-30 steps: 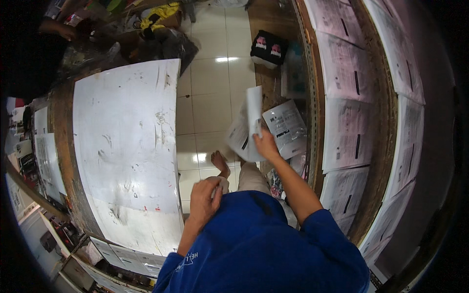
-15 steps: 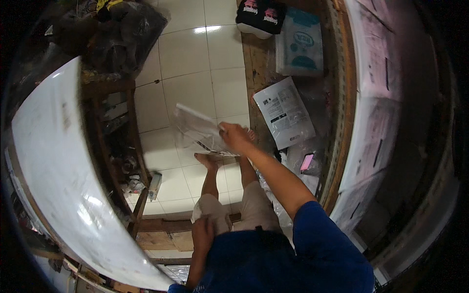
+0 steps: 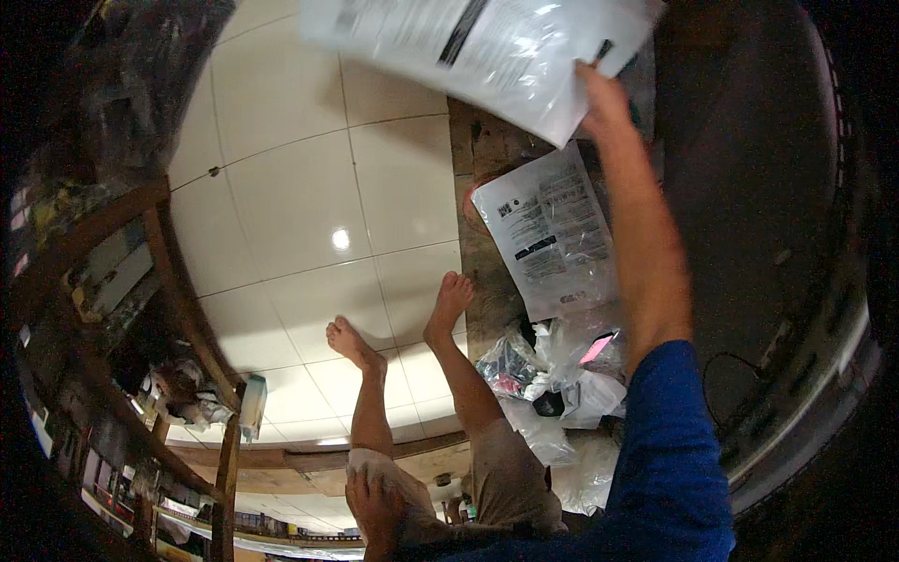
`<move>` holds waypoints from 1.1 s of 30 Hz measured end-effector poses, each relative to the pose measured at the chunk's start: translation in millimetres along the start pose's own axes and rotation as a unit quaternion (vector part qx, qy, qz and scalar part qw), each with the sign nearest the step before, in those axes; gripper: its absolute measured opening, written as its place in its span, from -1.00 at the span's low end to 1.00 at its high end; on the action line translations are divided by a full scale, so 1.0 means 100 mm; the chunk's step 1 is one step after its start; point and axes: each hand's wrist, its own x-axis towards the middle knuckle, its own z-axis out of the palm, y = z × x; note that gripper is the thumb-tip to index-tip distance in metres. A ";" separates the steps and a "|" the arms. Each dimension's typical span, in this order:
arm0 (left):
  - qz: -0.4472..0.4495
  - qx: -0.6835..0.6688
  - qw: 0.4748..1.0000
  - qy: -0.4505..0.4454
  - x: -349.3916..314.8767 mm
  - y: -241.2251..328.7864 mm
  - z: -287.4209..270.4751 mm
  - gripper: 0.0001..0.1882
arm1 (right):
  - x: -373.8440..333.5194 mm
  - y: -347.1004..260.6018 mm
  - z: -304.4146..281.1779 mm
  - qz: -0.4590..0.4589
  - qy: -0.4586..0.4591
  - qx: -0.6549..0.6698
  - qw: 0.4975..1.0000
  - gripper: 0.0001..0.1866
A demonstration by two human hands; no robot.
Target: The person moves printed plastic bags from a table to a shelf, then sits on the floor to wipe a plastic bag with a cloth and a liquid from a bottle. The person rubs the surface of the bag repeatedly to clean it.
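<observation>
The right hand [image 3: 602, 101] is closed on one edge of a sheet [image 3: 468, 56] – held out above the floor [image 3: 281, 187] and board [image 3: 479, 159]. The left hand [image 3: 375, 501] (loosely open, gripping nothing visible) rests on the shorts [image 3: 506, 468] – another sheet [image 3: 552, 234] lies beyond the board's edge.

wooden ledge [image 3: 493, 292] | printed white bag [image 3: 552, 234] | crumpled clear plastic [image 3: 546, 440]
</observation>
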 end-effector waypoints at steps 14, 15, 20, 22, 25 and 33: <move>-0.006 0.053 0.997 -0.052 0.32 0.40 -0.02 -0.56 | 1.22 0.97 -1.82 -0.246 0.059 -0.594 0.764 -0.49; -0.005 0.058 0.997 -0.055 0.32 0.40 0.00 -0.56 | 1.21 1.02 -1.84 -0.238 0.061 -0.611 0.752 -0.49; 0.001 0.096 0.993 -0.074 0.37 0.39 -0.04 -0.56 | 1.30 1.23 -1.80 -0.187 0.062 -0.690 0.696 -0.47; 0.005 0.111 0.990 -0.084 0.38 0.39 -0.03 -0.55 | 1.32 1.28 -1.69 -0.155 0.059 -0.720 0.673 -0.47; 0.007 0.127 0.987 -0.094 0.35 0.41 -0.02 -0.55 | 1.31 1.36 -1.59 -0.152 0.041 -0.747 0.646 -0.45; 0.038 0.185 0.973 -0.130 0.35 0.38 -0.15 -0.54 | 0.73 1.80 -2.03 0.013 0.194 -0.500 0.844 -0.40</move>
